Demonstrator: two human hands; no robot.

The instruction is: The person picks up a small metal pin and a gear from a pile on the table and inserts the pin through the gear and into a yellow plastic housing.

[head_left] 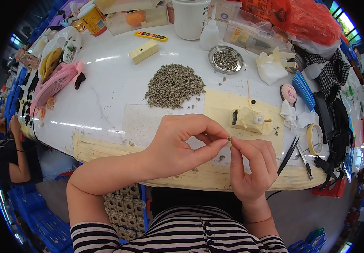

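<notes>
Over the near edge of the table, my left hand [177, 141] pinches a tiny brass-coloured metal part [229, 138] between thumb and forefinger. The fingertips of my right hand [254, 162] meet it from the other side, thumb and forefinger close together. Beyond my hands lies a heap of small metal parts [174, 86]. To its right a round metal dish [239, 64] holds more small parts. A tape-wrapped block [246, 119] with a white-collared brass pin sits on masking tape, just beyond my right hand. A thin wooden stick [249, 92] lies behind that block.
Black tweezers [288, 155], a pen-like tool [304, 162] and a tape roll [315, 139] lie at the right. Farther back are a cream block [144, 52], a yellow cutter [150, 36], a squeeze bottle [209, 34] and a white mug [189, 19]. Another person's arm [19, 164] shows far left.
</notes>
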